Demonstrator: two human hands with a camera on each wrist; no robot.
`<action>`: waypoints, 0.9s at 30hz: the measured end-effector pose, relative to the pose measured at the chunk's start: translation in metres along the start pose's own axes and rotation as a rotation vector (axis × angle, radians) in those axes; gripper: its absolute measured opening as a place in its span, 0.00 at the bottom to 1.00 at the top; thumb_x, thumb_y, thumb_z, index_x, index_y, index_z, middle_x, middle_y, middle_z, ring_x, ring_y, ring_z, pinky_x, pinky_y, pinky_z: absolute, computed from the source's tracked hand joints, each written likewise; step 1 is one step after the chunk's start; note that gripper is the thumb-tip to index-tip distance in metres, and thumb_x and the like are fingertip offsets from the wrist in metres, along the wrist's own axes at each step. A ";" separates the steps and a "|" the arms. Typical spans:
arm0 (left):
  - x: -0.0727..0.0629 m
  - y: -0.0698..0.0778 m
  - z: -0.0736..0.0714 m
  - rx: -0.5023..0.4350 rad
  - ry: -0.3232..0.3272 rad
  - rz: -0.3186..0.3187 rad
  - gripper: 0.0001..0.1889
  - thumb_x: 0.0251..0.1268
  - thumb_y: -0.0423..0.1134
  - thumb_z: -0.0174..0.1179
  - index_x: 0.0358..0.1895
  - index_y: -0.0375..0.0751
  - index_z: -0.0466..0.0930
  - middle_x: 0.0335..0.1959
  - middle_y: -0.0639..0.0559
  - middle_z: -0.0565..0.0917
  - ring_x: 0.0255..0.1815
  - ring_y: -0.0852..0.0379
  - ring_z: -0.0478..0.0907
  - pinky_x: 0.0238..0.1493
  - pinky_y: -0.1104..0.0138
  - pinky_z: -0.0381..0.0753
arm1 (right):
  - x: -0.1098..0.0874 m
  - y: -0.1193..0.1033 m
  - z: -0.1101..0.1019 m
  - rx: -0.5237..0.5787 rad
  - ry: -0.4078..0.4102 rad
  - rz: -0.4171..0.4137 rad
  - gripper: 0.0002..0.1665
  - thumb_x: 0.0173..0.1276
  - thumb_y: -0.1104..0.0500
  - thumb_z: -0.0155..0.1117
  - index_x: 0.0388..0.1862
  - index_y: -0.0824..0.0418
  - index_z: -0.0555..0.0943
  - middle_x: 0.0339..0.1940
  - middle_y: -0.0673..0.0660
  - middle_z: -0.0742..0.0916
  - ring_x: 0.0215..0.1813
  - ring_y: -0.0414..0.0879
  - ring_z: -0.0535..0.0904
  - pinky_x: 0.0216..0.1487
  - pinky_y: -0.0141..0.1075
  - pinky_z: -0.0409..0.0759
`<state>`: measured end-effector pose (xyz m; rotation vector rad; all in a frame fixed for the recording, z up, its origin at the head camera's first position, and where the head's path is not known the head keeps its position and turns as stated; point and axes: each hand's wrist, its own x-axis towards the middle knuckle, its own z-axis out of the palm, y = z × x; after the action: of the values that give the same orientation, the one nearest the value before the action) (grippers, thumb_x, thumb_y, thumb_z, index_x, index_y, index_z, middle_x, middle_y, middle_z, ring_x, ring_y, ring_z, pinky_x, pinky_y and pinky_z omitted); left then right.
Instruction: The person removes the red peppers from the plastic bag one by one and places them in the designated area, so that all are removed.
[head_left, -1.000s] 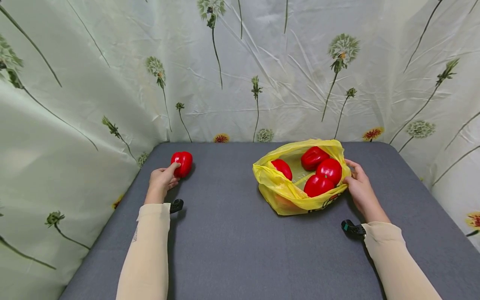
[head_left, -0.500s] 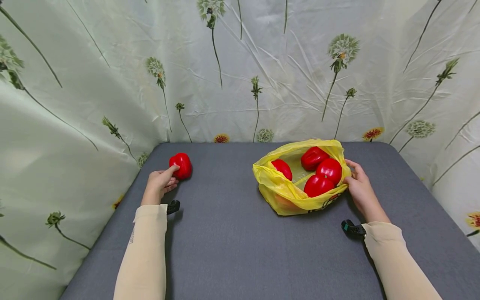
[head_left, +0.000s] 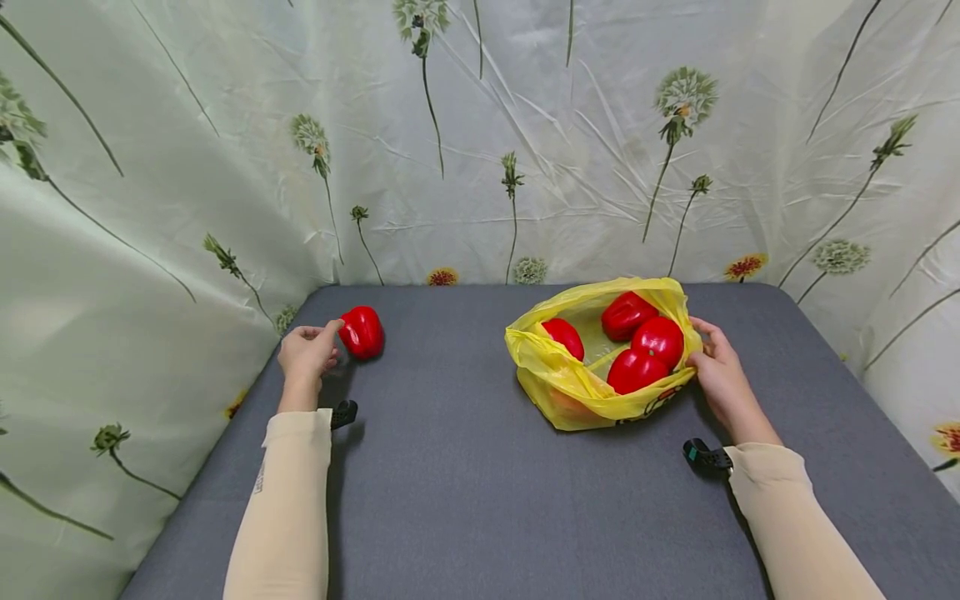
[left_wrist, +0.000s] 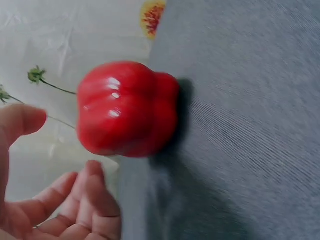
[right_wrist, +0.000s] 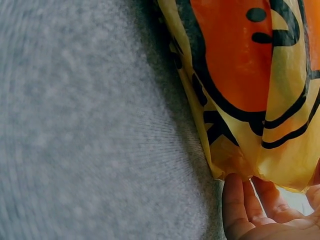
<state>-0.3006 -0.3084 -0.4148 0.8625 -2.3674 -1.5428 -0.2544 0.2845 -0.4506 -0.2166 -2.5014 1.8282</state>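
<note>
Though the head view hides the gap, the left wrist view shows the left hand (head_left: 304, 354) loose, just beside the red pepper (head_left: 362, 333) at its 2 o'clock. The right hand (head_left: 722, 379) grips the yellow bag (head_left: 551, 379) at its 9 o'clock; only the head view shows 4 peppers (head_left: 633, 372) inside.

glossy red pepper (head_left: 362, 333), crinkled plastic bag (head_left: 558, 392), matt tabletop (head_left: 465, 492)

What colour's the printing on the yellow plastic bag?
Orange and black printing, clearest in the right wrist view.
</note>
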 end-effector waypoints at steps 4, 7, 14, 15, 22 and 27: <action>-0.007 0.013 -0.002 -0.062 0.062 0.065 0.19 0.70 0.60 0.66 0.49 0.50 0.77 0.40 0.53 0.81 0.27 0.63 0.86 0.34 0.70 0.88 | 0.001 0.000 0.000 0.006 0.007 -0.004 0.42 0.78 0.71 0.41 0.89 0.62 0.48 0.81 0.75 0.66 0.61 0.42 0.72 0.47 0.17 0.76; -0.013 0.027 -0.001 -0.162 0.016 0.112 0.16 0.71 0.57 0.67 0.47 0.53 0.76 0.37 0.54 0.83 0.26 0.65 0.83 0.31 0.73 0.85 | 0.001 0.001 -0.001 0.012 0.008 -0.005 0.42 0.78 0.71 0.41 0.89 0.61 0.49 0.82 0.75 0.66 0.62 0.43 0.72 0.48 0.17 0.76; -0.034 0.068 0.007 -0.170 -0.198 0.288 0.13 0.76 0.54 0.65 0.49 0.53 0.76 0.38 0.59 0.84 0.35 0.62 0.85 0.36 0.71 0.87 | -0.001 -0.002 -0.001 0.009 0.013 -0.020 0.42 0.78 0.71 0.41 0.89 0.61 0.50 0.81 0.75 0.66 0.65 0.48 0.71 0.47 0.17 0.76; -0.038 0.073 0.009 -0.148 -0.225 0.315 0.14 0.76 0.54 0.65 0.51 0.52 0.77 0.39 0.59 0.84 0.36 0.61 0.86 0.38 0.70 0.87 | -0.001 -0.002 -0.001 0.011 0.012 -0.022 0.42 0.78 0.71 0.41 0.89 0.60 0.50 0.81 0.75 0.66 0.66 0.48 0.71 0.47 0.17 0.76; -0.067 0.106 0.030 -0.027 -0.404 0.446 0.23 0.78 0.52 0.64 0.64 0.42 0.77 0.51 0.48 0.85 0.43 0.59 0.87 0.45 0.66 0.90 | -0.005 -0.005 -0.003 0.022 -0.003 -0.046 0.41 0.79 0.71 0.41 0.89 0.60 0.50 0.80 0.74 0.66 0.59 0.40 0.71 0.47 0.19 0.78; -0.097 0.130 0.052 0.044 -0.551 0.516 0.25 0.77 0.52 0.66 0.67 0.44 0.77 0.58 0.41 0.85 0.49 0.53 0.88 0.54 0.57 0.91 | -0.006 -0.007 -0.004 0.021 0.000 -0.055 0.41 0.79 0.70 0.42 0.89 0.60 0.51 0.79 0.72 0.67 0.57 0.39 0.71 0.47 0.19 0.78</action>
<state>-0.2928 -0.1764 -0.3078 -0.2164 -2.6786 -1.6387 -0.2489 0.2859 -0.4428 -0.1456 -2.4603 1.8329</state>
